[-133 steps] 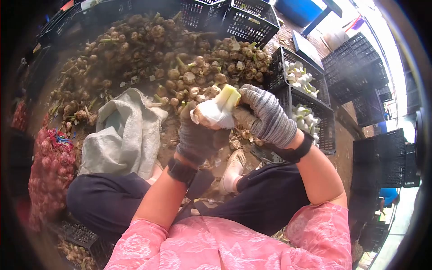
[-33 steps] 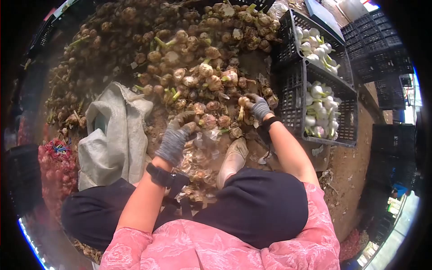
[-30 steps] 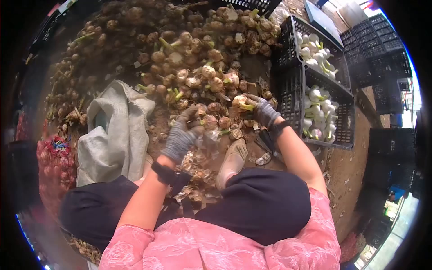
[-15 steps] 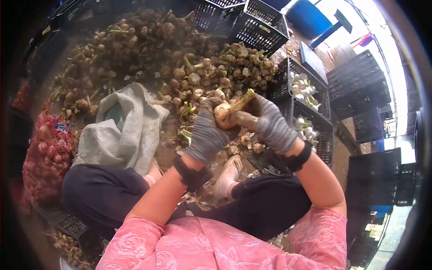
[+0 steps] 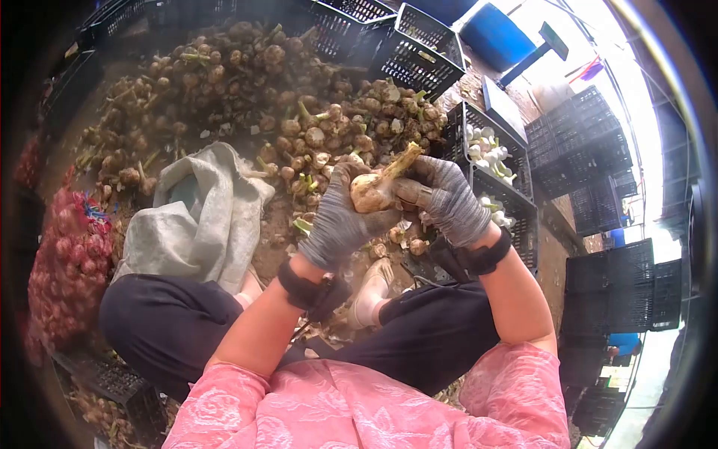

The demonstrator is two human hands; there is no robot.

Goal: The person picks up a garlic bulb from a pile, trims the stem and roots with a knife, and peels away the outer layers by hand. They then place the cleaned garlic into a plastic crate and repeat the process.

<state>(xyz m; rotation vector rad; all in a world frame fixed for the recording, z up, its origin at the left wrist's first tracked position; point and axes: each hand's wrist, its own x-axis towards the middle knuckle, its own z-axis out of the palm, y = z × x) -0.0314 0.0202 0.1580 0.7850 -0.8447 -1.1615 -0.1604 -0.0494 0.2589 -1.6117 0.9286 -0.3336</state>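
Both of my hands wear grey striped gloves and hold one garlic bulb (image 5: 369,193) in front of me. Brownish skin covers the bulb, and its thick cut stem points up to the right. My left hand (image 5: 333,217) is closed round the bulb's left side and underside. Against the bulb's right side and the base of the stem, my right hand (image 5: 443,196) pinches with thumb and fingers; its fingertips are partly hidden. Just beyond them lies a big heap of unpeeled garlic bulbs (image 5: 314,137) with stems.
Black crates (image 5: 458,150) with clean white garlic (image 5: 490,155) stand at my right. A pale sack (image 5: 176,239) and a red net bag of bulbs (image 5: 71,258) lie left. More crates (image 5: 419,60) and a blue barrel (image 5: 497,37) stand behind; stacked crates (image 5: 580,138) are farther right.
My right thumb and fingers have shifted on the bulb towards the stem's base, showing more of its front. The whole view has slid slightly left. Both hands keep holding the bulb.
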